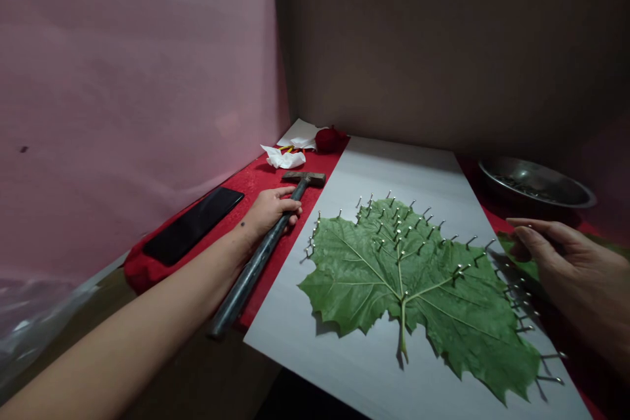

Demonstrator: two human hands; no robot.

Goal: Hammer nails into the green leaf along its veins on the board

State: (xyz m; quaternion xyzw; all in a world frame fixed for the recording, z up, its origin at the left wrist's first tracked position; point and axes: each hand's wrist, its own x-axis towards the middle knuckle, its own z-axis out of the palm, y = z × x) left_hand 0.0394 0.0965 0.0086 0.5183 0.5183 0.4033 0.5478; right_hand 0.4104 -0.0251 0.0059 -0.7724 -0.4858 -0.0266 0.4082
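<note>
My left hand (273, 207) is wrapped round the dark handle of a hammer (258, 256) that lies on red cloth, its head pointing away from me. A large green leaf (354, 269) rests on a white board (315, 328), its stem toward me. Several nails (398, 233) stand along its upper and right edges and among its veins. Past the board's right edge is my right hand (573, 262), thumb and fingers pinched together. Whatever it may hold between the fingertips is too small to make out.
A metal bowl (536, 184) with small nails inside sits at the back right. More green leaf (529, 269) shows beneath my right hand. On the left are a black phone (194, 223), crumpled white tissue (283, 159) and a ball of red yarn (329, 140). Walls rise left and behind.
</note>
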